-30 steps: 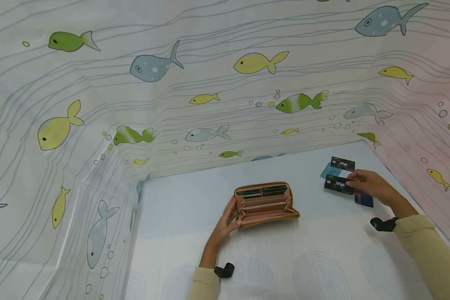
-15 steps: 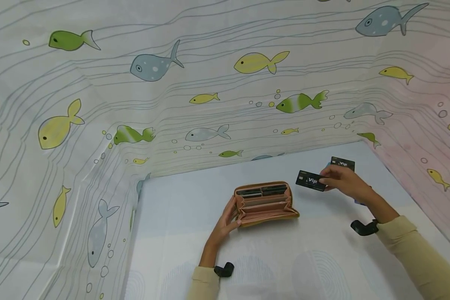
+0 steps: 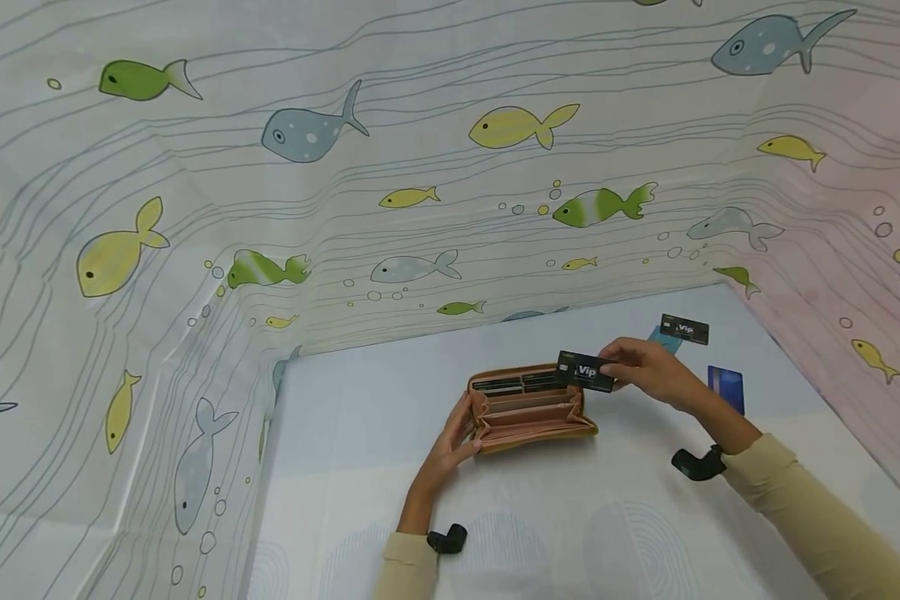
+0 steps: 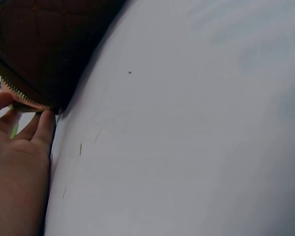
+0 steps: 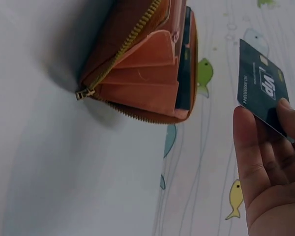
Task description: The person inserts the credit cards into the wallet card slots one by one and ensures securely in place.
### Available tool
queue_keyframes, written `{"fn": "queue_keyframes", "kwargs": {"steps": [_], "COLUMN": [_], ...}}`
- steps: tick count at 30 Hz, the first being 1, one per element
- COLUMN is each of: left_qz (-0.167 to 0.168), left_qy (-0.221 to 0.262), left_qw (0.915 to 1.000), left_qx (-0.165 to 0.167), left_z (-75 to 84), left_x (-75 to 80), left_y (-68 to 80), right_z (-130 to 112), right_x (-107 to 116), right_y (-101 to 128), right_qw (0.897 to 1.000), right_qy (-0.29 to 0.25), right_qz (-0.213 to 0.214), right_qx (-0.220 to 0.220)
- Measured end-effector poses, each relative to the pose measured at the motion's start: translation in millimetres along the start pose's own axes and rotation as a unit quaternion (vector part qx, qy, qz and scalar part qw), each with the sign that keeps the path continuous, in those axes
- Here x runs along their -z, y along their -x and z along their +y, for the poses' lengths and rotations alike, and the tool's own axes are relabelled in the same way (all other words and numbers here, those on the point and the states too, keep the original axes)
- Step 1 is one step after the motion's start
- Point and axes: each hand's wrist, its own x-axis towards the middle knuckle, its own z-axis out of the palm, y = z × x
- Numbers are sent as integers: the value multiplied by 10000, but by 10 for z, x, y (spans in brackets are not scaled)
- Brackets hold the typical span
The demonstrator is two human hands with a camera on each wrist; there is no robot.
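A tan zip wallet [image 3: 531, 407] lies open on the white table [image 3: 360, 467], with dark cards in its back slots. My left hand [image 3: 450, 442] holds the wallet's left end, fingers curled on its edge; the left wrist view shows the fingertips [image 4: 44, 123] under the wallet's zipper edge [image 4: 29, 101]. My right hand [image 3: 645, 367] pinches a black VIP card [image 3: 587, 372] just above the wallet's right end. In the right wrist view the VIP card [image 5: 262, 88] hangs beside the wallet's open mouth [image 5: 142, 83], apart from it.
Another black VIP card [image 3: 685, 329] lies on a teal card [image 3: 660, 337] at the table's back right, and a blue card [image 3: 726, 385] lies nearer. A fish-print cloth [image 3: 420, 167] walls the table at the back and both sides.
My right hand has lifted one black VIP card from the pile at the right and carried it left to the wallet's right end, uncovering the blue card. The left hand has stayed put.
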Motion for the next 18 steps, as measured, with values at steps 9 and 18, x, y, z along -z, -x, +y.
{"fn": "queue_keyframes", "kwargs": {"steps": [9,18], "left_qz": [-107,-207], "left_qy": [44,50], "left_qw": [9999,9998], "left_qx": [-33,-26], "left_z": [26,45], "left_x": [19,26], "left_y": [6,-8], "right_z": [-148,-262], "right_x": [-262,-498], "right_y": [-74,-110], "right_qw": [9989,9943], "right_qy": [104,684], "right_qz": [-174,-120], "right_qx": [415,804]}}
